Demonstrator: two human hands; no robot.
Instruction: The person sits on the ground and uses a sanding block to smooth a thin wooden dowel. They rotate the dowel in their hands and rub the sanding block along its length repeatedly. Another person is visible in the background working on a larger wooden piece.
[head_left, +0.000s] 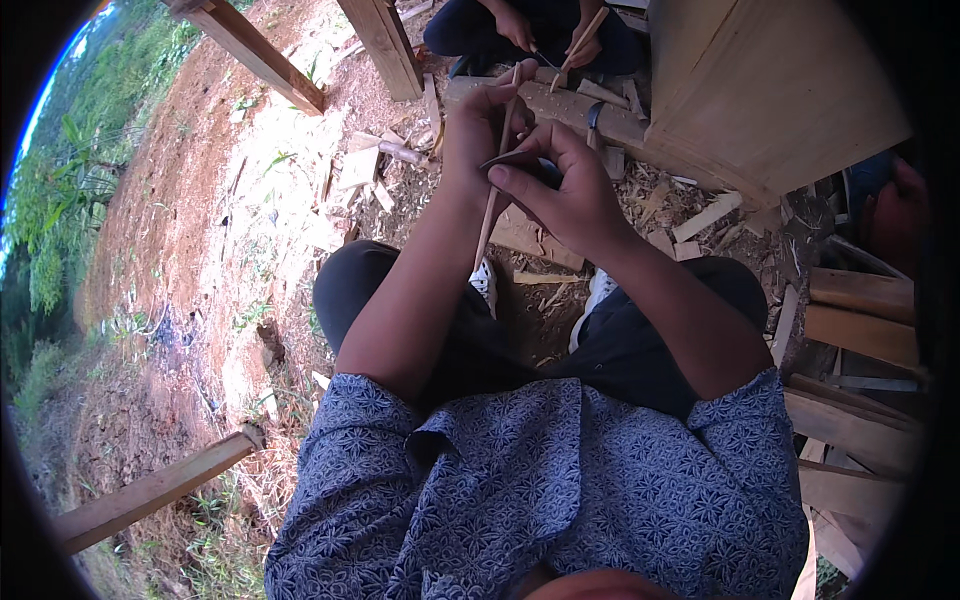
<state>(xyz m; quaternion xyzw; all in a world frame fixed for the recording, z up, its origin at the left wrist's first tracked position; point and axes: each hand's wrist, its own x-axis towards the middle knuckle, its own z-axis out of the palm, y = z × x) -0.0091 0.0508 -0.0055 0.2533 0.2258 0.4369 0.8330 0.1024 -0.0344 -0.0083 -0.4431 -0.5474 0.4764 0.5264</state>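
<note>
Fingers (490, 97) of the left hand (474, 128) held a slender wooden stick (488, 222), slanting just left of the right hand (580, 195), which pinched a dark, flat piece (520, 158) against it; wood scraps (358, 168) lay farther left.

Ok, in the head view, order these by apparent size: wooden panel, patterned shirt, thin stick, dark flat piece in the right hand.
1. Patterned shirt
2. Wooden panel
3. Thin stick and dark flat piece: unsure; the stick is longer but thinner.
</note>
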